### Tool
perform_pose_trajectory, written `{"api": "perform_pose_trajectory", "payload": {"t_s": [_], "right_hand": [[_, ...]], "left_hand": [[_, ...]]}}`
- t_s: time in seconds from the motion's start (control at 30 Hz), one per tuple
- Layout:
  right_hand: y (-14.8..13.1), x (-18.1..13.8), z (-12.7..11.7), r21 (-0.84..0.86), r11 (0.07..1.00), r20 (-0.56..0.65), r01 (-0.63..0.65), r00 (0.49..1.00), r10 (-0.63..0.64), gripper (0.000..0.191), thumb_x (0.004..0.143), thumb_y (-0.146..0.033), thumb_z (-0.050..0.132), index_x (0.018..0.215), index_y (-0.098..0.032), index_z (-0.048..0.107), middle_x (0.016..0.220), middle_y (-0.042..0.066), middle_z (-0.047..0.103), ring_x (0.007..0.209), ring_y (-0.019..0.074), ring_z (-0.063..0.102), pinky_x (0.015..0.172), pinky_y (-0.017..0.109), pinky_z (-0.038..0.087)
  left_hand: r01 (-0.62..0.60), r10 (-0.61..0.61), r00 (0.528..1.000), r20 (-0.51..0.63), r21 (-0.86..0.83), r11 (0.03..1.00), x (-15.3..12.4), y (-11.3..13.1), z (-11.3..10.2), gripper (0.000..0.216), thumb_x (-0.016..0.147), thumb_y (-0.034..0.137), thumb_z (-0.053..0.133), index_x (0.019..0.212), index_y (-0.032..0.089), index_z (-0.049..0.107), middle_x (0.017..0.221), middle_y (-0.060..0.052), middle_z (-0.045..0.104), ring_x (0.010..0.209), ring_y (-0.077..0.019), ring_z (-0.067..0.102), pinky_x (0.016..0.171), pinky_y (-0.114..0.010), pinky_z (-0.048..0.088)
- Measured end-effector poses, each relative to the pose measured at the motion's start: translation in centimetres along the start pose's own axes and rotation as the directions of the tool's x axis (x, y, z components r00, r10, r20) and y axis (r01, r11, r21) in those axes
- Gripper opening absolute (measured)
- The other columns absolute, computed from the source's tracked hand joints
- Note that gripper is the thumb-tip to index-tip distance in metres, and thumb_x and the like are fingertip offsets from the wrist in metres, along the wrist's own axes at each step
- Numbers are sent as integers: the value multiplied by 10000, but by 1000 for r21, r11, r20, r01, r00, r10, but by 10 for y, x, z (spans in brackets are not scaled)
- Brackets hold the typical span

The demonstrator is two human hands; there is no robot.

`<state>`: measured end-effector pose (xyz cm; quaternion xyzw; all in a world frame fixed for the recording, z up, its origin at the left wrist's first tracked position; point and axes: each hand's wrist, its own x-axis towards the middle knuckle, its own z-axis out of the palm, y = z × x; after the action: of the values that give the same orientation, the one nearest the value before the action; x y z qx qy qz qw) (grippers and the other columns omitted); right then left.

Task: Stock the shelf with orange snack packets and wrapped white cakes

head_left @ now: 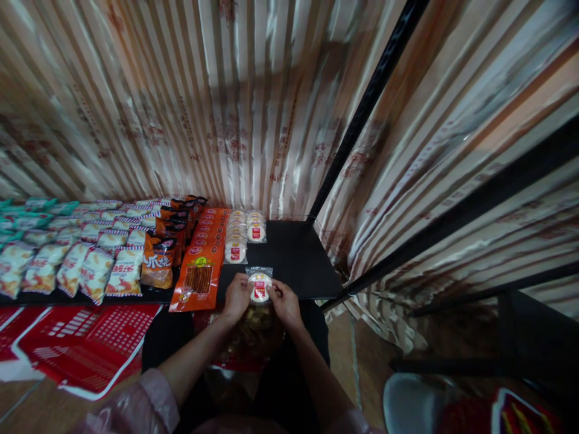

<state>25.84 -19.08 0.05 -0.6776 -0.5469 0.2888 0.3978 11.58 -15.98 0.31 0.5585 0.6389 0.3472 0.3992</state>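
Note:
A round white snack in a clear packet point(259, 288), with a red and yellow label, is held upright at the shelf's front edge. My left hand point(237, 298) pinches its left side, and my right hand point(286, 304) pinches the right side. Beyond it, similar round packets point(236, 244) lie overlapped in a row on the black shelf point(294, 259). A shorter row of the same packets point(256, 228) lies to the right. Left of these, orange flat packets point(199, 265) overlap in a column. Below my hands, a bag with dull greenish contents point(253, 331) is partly hidden by my arms.
Black-and-orange bags point(158, 260), white snack bags point(124, 271) and green bags point(27, 220) fill the shelf's left part. Red baskets point(99, 343) stand on the floor at lower left. A black post point(362, 120) rises at the right corner, before striped sheeting point(253, 108). A pale stool point(409, 404) is at lower right.

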Motion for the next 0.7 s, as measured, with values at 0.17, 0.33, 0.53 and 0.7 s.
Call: {"api": "perform_pose_trajectory", "payload": {"t_s": [0.17,0.33,0.53,0.7], "right_hand": [[-2,9,-3,-59,998,-24,-13,1000,12,329,758,-381,484,947,-177,657,814,41,634,678,132,574,678,231,456],[-2,18,-2,-91,996,-21,-20,1000,18,309,759,-355,483,940,-169,651,836,47,638,697,136,576,700,239,450],[-2,28,-4,-162,985,-3,-66,998,67,311,785,-357,462,952,-159,635,789,47,636,661,131,578,649,224,437],[-3,35,-6,-259,962,-15,-87,996,86,260,789,-325,468,931,-192,642,796,34,643,677,129,586,637,212,422]], "left_hand": [[9,-10,1000,12,71,997,2,17,-2,66,755,198,502,801,170,540,694,18,571,629,-82,530,603,-181,391],[-2,10,999,-33,229,973,5,29,-3,112,740,189,519,821,150,587,752,-20,566,702,-113,523,666,-210,390],[47,-41,999,-36,210,977,14,33,3,246,734,134,499,965,109,579,865,-71,605,741,-123,554,711,-218,408],[27,-19,999,-39,193,981,17,31,7,255,740,107,460,959,128,590,885,-65,616,807,-131,560,755,-218,407]]}}
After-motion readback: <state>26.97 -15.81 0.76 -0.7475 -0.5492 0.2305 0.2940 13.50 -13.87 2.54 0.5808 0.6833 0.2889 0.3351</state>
